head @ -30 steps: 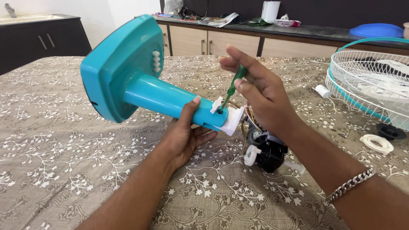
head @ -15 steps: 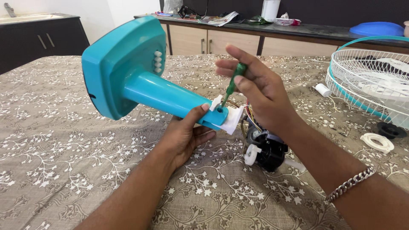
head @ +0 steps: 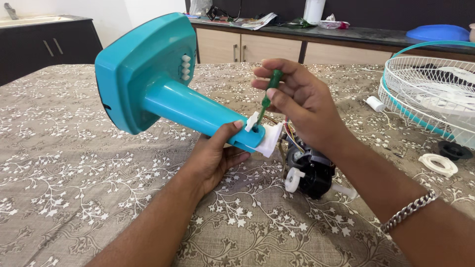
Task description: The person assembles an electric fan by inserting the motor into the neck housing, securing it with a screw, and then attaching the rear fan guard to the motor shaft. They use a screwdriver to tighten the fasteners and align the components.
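My left hand (head: 213,157) grips from below the narrow end of a teal fan stand (head: 163,89), which lies tilted with its square base up at the left. My right hand (head: 302,101) holds a green-handled screwdriver (head: 267,96), its tip set in a hole at the stand's neck beside a white plastic joint (head: 269,138). Coloured wires run from the neck to a black fan motor (head: 309,173) lying on the patterned tablecloth (head: 74,188) under my right wrist.
A white wire fan guard with a teal rim (head: 430,94) lies at the right. A white ring (head: 437,164), a black cap (head: 452,151) and a small white cylinder (head: 375,105) lie near it. Cabinets and a cluttered counter (head: 346,34) stand behind the table.
My right hand's fingers have curled round the screwdriver handle, turning it. The stand has lifted slightly; my left thumb has slid towards the neck.
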